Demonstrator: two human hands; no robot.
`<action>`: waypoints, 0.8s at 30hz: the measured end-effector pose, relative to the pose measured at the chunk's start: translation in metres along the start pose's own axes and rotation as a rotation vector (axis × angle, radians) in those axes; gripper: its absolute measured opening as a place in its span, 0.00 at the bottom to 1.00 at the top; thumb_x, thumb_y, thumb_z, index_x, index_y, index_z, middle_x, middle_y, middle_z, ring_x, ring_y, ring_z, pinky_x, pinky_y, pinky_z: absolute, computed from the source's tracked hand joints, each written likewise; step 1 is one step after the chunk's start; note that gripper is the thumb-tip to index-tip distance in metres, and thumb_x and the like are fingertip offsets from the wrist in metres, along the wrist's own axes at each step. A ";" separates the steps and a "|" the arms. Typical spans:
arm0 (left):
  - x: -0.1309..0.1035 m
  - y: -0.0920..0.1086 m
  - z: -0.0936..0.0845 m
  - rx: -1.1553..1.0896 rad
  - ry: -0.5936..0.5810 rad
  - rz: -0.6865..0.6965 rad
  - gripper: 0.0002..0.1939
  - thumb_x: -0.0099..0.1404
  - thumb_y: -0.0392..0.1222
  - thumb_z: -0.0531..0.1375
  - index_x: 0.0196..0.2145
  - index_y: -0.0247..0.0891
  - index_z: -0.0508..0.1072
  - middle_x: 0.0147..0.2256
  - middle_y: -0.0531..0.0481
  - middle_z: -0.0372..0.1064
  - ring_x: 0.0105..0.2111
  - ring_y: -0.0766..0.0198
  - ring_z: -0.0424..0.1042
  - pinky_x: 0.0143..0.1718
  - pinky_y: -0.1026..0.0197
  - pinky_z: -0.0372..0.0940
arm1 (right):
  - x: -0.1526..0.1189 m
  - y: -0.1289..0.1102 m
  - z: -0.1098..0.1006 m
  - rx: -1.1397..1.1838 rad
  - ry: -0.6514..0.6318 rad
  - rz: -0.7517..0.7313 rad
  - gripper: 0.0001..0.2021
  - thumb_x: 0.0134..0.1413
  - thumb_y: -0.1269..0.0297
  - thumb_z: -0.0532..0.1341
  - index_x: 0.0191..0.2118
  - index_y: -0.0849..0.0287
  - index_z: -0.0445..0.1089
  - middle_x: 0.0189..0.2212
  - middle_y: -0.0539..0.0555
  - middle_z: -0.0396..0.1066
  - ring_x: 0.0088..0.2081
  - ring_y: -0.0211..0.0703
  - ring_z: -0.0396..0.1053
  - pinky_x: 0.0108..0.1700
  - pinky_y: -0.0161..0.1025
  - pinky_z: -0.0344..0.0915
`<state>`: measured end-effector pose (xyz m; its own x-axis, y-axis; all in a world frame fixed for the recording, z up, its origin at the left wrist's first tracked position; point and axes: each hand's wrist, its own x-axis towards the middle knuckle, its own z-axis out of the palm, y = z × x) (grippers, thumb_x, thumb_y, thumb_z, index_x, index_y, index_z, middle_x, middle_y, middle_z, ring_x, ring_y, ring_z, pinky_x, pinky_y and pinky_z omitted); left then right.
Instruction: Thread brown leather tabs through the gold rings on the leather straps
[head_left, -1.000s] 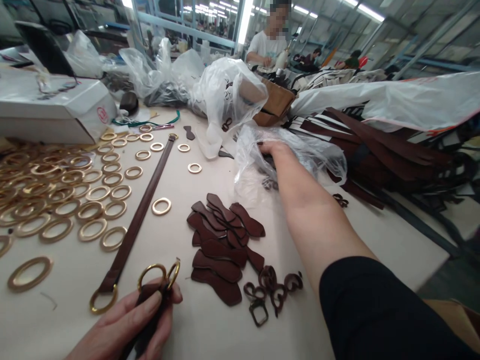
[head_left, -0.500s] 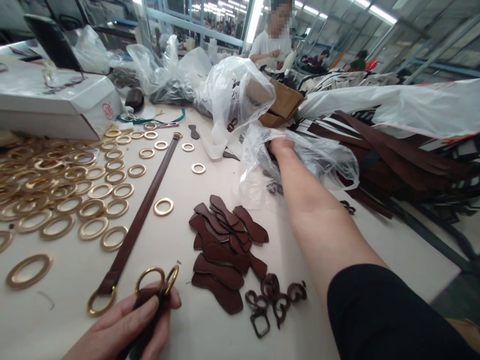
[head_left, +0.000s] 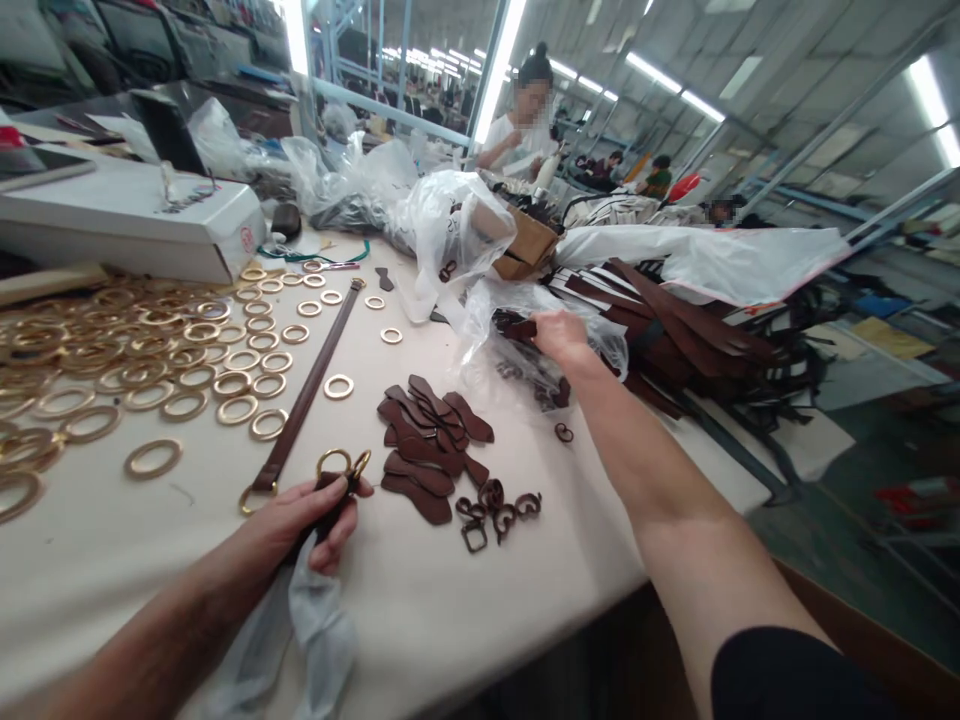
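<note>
My left hand grips a dark leather strap with two brass D-rings at its end; whitish wrapping hangs below it. My right hand is stretched out to an open clear plastic bag, fingers curled on a brown leather piece at its mouth; its fingertips are partly hidden. Small dark leather bits show through the bag. Between the hands lie a pile of shaped brown leather tabs and a cluster of leather loops. A long brown strap with end rings lies beside my left hand.
Many gold rings cover the table's left side, before a white box. A cardboard box under plastic and a heap of brown strips stand at the back right. A co-worker is beyond.
My view has shifted back and to the right, showing more of the table's front edge. My right hand has come out from under the plastic, with a brown piece at its fingers. The left still holds the strap.
</note>
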<state>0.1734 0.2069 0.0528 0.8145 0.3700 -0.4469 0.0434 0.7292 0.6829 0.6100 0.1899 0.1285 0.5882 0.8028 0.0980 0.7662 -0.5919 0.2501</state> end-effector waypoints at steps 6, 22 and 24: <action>0.010 -0.003 -0.005 -0.008 -0.079 0.046 0.20 0.60 0.52 0.69 0.40 0.34 0.74 0.20 0.57 0.62 0.16 0.74 0.55 0.18 0.70 0.59 | -0.067 -0.026 -0.028 0.068 0.028 0.018 0.16 0.60 0.67 0.59 0.51 0.48 0.78 0.44 0.59 0.80 0.46 0.54 0.77 0.46 0.43 0.71; 0.015 0.005 -0.003 -0.132 -0.180 0.023 0.09 0.71 0.37 0.58 0.40 0.27 0.73 0.25 0.51 0.66 0.17 0.75 0.63 0.17 0.74 0.61 | -0.210 -0.132 -0.001 0.644 0.263 -0.148 0.41 0.50 0.60 0.66 0.70 0.55 0.53 0.71 0.60 0.48 0.71 0.52 0.50 0.69 0.48 0.55; 0.017 0.004 -0.004 -0.128 -0.210 0.044 0.08 0.70 0.37 0.59 0.39 0.27 0.72 0.25 0.50 0.66 0.16 0.74 0.64 0.17 0.74 0.61 | -0.225 -0.118 0.015 0.691 0.390 -0.057 0.37 0.54 0.60 0.62 0.69 0.57 0.53 0.71 0.62 0.49 0.71 0.51 0.48 0.70 0.49 0.52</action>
<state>0.1849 0.2184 0.0462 0.9171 0.2850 -0.2787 -0.0579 0.7870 0.6142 0.3910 0.0787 0.0623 0.5083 0.7250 0.4649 0.8545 -0.3575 -0.3768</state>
